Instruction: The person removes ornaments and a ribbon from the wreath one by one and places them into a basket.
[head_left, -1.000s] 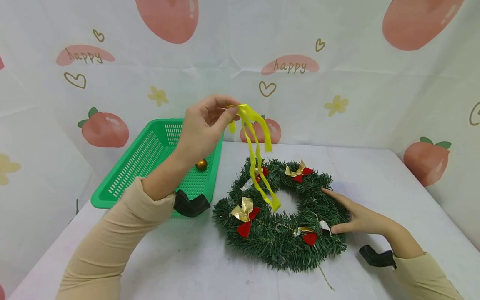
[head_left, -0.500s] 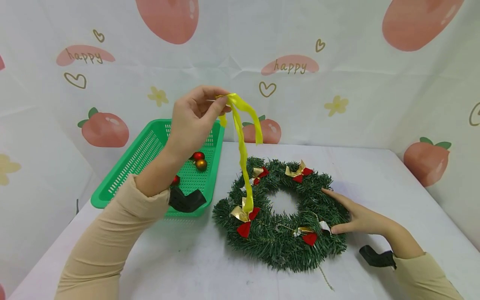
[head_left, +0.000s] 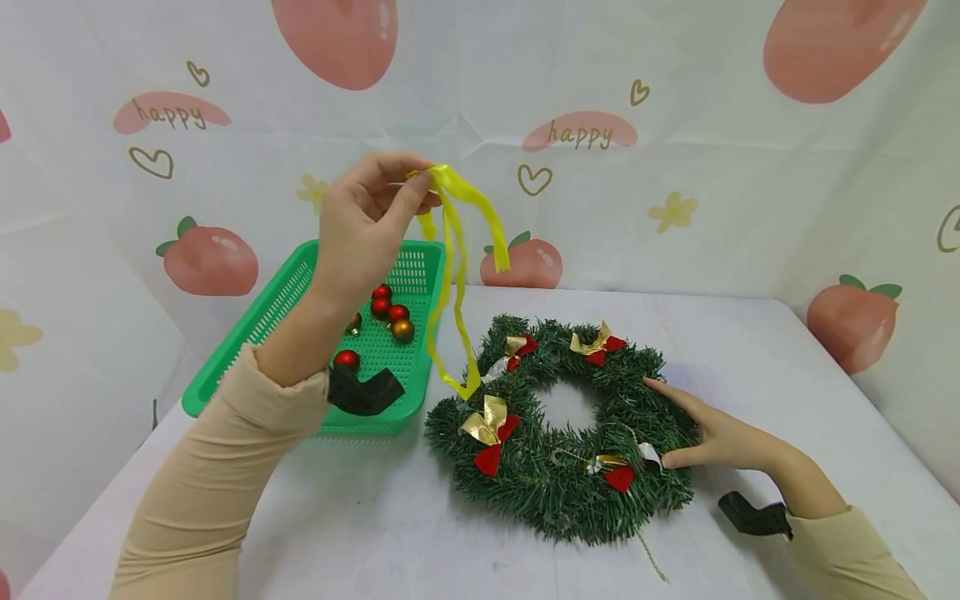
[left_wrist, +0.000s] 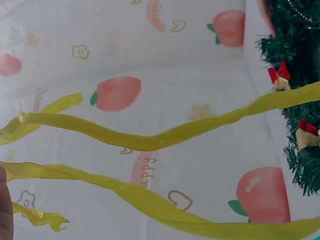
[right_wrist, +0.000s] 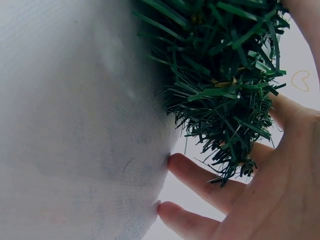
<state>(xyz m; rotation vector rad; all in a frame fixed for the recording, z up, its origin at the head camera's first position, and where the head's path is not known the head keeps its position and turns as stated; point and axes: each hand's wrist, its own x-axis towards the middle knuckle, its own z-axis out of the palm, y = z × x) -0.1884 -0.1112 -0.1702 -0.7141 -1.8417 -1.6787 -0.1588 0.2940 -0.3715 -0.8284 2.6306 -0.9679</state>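
My left hand [head_left: 367, 221] is raised over the green basket, with thumb and fingertips pinching a yellow ribbon [head_left: 477, 198]. Loose strands fall from the pinch, and the longest reaches down near the wreath's left side. Across the left wrist view the same ribbon [left_wrist: 150, 142] stretches in wavy strips. A green wreath [head_left: 570, 500] with gold and red bows [head_left: 489, 429] lies flat on the white table. On its right edge rests my right hand [head_left: 723, 437], thumb and index finger spread over the greenery. Other fingertips [right_wrist: 182, 167] reach the tabletop beside the wreath in the right wrist view.
The green plastic basket [head_left: 431, 333] stands at the left, holding several red and gold baubles [head_left: 402, 331]. Behind the table [head_left: 360, 533] hangs a white cloth [head_left: 420, 92] printed with peaches. A thin beaded string [head_left: 651, 557] trails from the wreath's front.
My left hand has moved up and to the left with the yellow ribbon, baring more baubles in the basket. The ribbon's ends have swung left off the wreath's centre. The right hand has stayed still.
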